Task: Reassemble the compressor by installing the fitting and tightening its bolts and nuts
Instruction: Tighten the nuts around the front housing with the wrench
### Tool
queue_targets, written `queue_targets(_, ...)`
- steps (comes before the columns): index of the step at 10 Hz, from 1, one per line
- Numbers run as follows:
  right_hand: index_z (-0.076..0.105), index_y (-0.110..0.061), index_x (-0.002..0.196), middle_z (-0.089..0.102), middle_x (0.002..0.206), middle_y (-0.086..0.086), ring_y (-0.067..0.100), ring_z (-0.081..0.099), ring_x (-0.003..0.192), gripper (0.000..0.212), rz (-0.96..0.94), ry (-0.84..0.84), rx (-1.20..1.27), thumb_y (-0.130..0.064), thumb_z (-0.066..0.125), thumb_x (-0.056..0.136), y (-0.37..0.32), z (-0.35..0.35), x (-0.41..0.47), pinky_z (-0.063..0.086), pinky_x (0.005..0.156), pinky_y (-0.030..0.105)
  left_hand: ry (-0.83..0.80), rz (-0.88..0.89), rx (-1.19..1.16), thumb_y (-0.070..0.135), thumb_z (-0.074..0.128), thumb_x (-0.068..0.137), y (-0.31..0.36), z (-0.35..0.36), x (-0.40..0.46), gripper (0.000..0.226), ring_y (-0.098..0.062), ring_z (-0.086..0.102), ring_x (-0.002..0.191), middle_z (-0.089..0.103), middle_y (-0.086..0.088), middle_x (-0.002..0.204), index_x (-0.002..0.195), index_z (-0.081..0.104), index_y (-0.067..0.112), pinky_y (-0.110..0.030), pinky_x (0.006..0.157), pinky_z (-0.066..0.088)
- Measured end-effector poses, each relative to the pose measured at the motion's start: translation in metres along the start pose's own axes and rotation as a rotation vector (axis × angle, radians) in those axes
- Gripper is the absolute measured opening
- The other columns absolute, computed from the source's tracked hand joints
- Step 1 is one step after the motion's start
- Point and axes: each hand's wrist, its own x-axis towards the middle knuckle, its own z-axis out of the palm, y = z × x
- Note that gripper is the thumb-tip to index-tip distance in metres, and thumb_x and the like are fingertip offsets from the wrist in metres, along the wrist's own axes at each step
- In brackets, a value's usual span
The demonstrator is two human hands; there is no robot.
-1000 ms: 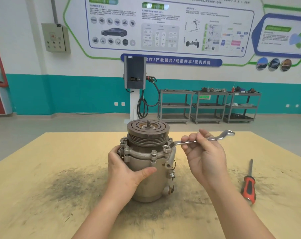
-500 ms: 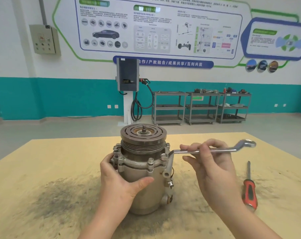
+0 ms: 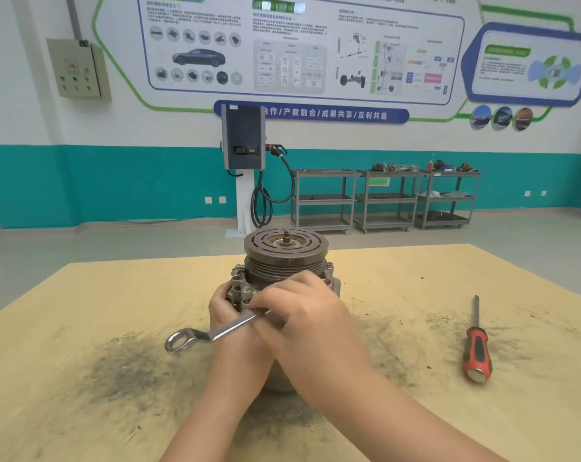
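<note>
The compressor point(image 3: 284, 258) stood upright mid-worktop point(image 3: 82, 295), looking heavy and rigid. Left hand point(image 3: 227, 306) wrapped its body at nine o'clock; right hand point(image 3: 302, 311) clenched the slick steel wrench point(image 3: 212, 333) by its shank.

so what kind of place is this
Most likely a vocational auto-repair training workshop: a car-systems wall poster, an EV charging post by the wall, metal parts carts, and a compressor being worked on with a wrench.
</note>
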Motion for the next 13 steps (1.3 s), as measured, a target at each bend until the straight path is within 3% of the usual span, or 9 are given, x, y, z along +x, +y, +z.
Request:
queue_targets(1,0.071,-0.021,0.069,0.066,0.070,-0.013,0.015,0.059,0.071,0.027,-0.024,-0.076,-0.006,-0.032,0.048,0.077,-0.003,0.003,-0.002,0.051,0.058,0.025,-0.017,0.037,-0.045,-0.006,0.066,0.082,-0.002,0.000,-0.008,0.072,-0.026,0.054,0.120,0.052,-0.008,0.133,0.143,0.032,0.012,-0.044,0.100,0.047)
queue_targets(2,0.074,-0.016,0.074,0.068,0.076,-0.010,0.016,0.061,0.075,0.022,-0.059,0.027,0.095,-0.027,0.055,0.081,-0.003,0.002,0.001,0.049,0.067,0.024,-0.033,0.053,-0.074,0.000,0.066,0.083,0.001,-0.004,-0.007,0.067,-0.022,0.057,0.117,0.054,-0.003,0.130,0.141,0.035,0.013,-0.036,0.095,0.051)
queue_targets(3,0.073,-0.008,0.082,0.070,0.081,-0.002,0.017,0.062,0.078,0.019,-0.111,0.204,0.113,-0.019,0.057,0.086,-0.002,-0.013,0.009,0.048,0.074,0.021,-0.056,-0.016,-0.154,0.043,0.077,0.060,-0.001,-0.003,0.000,0.091,-0.015,0.055,0.116,0.053,0.003,0.126,0.138,0.036,0.020,-0.026,0.094,0.048)
queue_targets(4,0.065,-0.020,0.099,0.067,0.080,-0.006,0.011,0.061,0.073,0.016,0.042,0.374,0.393,-0.015,0.051,0.094,0.012,-0.031,0.009,0.049,0.069,0.017,-0.067,-0.060,-0.172,0.073,0.078,0.033,0.000,-0.002,-0.001,0.140,-0.016,0.035,0.135,0.033,0.000,0.145,0.149,0.014,0.028,-0.038,0.113,0.034)
queue_targets(5,0.051,-0.026,0.099,0.053,0.061,-0.001,0.016,0.050,0.057,0.025,0.476,0.503,0.929,-0.004,0.040,0.092,0.030,-0.046,0.013,0.044,0.054,0.024,-0.119,-0.079,-0.160,0.090,0.066,0.027,-0.006,0.001,-0.001,0.157,-0.019,0.019,0.144,0.014,0.005,0.155,0.152,-0.010,0.035,-0.041,0.119,0.023)
queue_targets(7,0.041,-0.013,0.090,0.033,0.051,-0.001,0.012,0.035,0.042,0.023,1.061,0.585,1.570,0.002,0.025,0.088,0.069,-0.038,0.023,0.026,0.038,0.019,-0.099,-0.064,-0.185,0.096,0.061,0.022,-0.009,0.000,0.000,0.160,-0.021,0.021,0.145,0.013,0.005,0.155,0.153,-0.007,0.033,-0.046,0.119,0.023)
queue_targets(11,0.042,-0.014,0.078,0.027,0.046,-0.006,0.007,0.031,0.035,0.013,1.177,0.272,1.822,-0.004,0.036,0.072,0.100,-0.013,0.033,0.021,0.033,0.017,-0.074,-0.020,-0.104,0.102,0.051,0.029,-0.015,0.006,0.002,0.154,-0.008,0.011,0.142,0.012,0.019,0.145,0.150,-0.017,0.036,-0.032,0.114,0.012)
queue_targets(12,0.039,-0.015,0.083,0.030,0.048,-0.005,0.009,0.035,0.038,0.014,1.140,0.201,1.778,-0.003,0.035,0.076,0.103,-0.017,0.031,0.026,0.033,0.017,-0.049,0.013,-0.128,0.097,0.060,0.032,-0.018,0.007,0.004,0.143,-0.016,0.024,0.139,0.022,0.018,0.136,0.149,0.004,0.036,-0.037,0.117,0.024)
queue_targets(13,0.038,-0.014,0.090,0.042,0.053,0.000,0.013,0.048,0.045,0.019,1.086,0.341,1.719,0.003,0.029,0.089,0.098,-0.020,0.018,0.035,0.037,0.019,-0.012,0.015,-0.177,0.083,0.074,0.032,-0.020,0.008,0.005,0.123,-0.014,0.036,0.131,0.033,0.011,0.135,0.135,0.018,0.046,-0.039,0.112,0.034)
